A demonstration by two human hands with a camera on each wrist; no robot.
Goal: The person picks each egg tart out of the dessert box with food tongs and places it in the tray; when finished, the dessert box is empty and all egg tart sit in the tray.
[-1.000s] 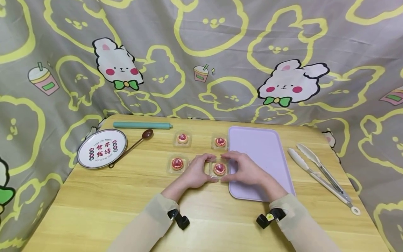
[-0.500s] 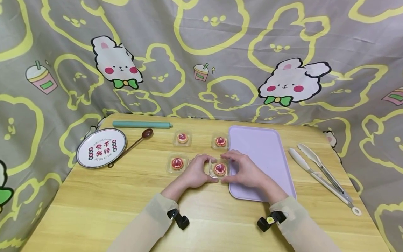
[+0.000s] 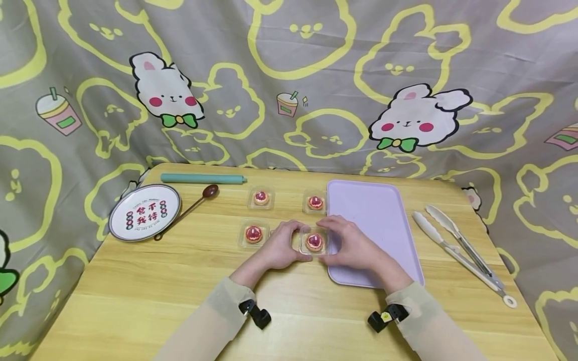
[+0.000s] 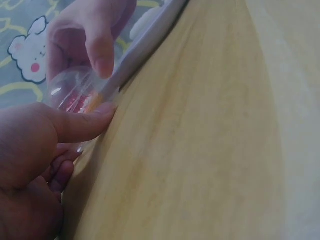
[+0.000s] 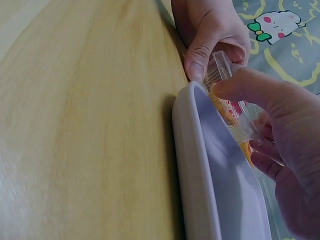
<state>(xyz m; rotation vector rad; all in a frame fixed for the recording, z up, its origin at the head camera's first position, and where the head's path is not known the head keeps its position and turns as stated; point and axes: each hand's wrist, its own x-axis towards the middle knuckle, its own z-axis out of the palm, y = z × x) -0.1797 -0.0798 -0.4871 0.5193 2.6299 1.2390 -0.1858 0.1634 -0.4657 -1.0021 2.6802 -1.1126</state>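
Observation:
A small clear plastic pastry box [image 3: 314,241] with a red-topped tart inside stands near the middle of the table, against the left edge of the lilac tray [image 3: 375,215]. My left hand [image 3: 283,245] holds its left side, thumb at the near edge and fingers at the far one. From the right, my right hand [image 3: 354,243] spans the same box, partly over the tray; in the right wrist view its thumb [image 5: 235,86] lies at the lid's edge with the fingers on the opposite side. Part of the box [image 4: 75,97] is hidden behind the left thumb in the left wrist view.
Three more boxed tarts sit close by: one box [image 3: 254,234] left of my left hand, two behind, at left [image 3: 261,198] and right [image 3: 315,201]. Farther left are an oval plate [image 3: 144,213], a brown ladle [image 3: 209,191] and a green rolling pin [image 3: 203,178]. Tongs [image 3: 465,255] lie right.
My right thumb has shifted slightly to the right along the box's near edge. The box and my left hand look the same.

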